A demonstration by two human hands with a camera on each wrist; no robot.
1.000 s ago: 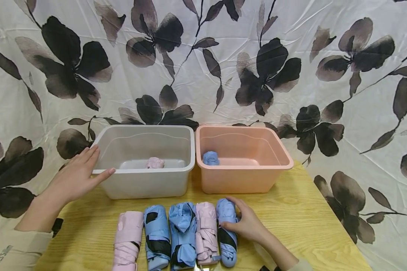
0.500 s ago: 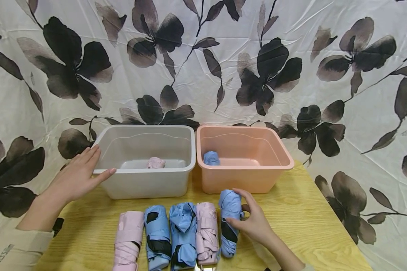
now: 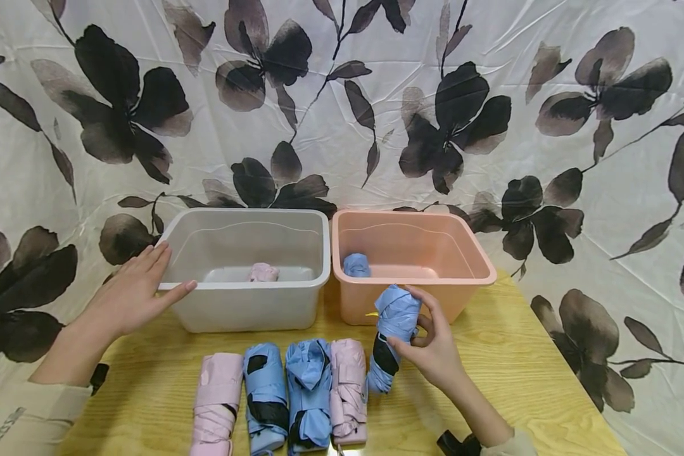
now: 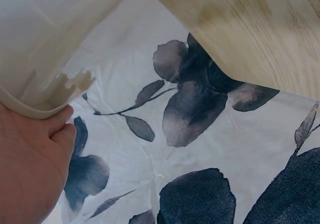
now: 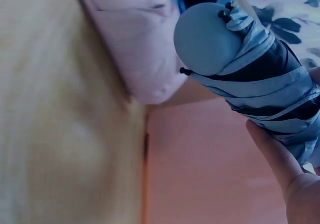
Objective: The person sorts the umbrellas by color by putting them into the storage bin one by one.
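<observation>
Sorting step under way: right hand (image 3: 433, 351) grips the blue folded umbrella (image 3: 392, 329), lifted at centre frame before the pink bin (image 3: 479, 269); left hand (image 3: 131, 294) rests open-fingered on the grey bin (image 3: 251, 310); next, likely a carry over the pink rim.

I see a blue folded umbrella (image 3: 393, 329) with a black band, two pink umbrellas (image 3: 216, 399) and two blue-and-black ones (image 3: 265, 396) on my pale yellow wood-grain counter (image 3: 501, 380), a translucent grey bin (image 3: 251, 304), a salmon-pink bin (image 3: 462, 278), and a white backdrop (image 3: 342, 126) printed with black-and-grey flowers.
</observation>
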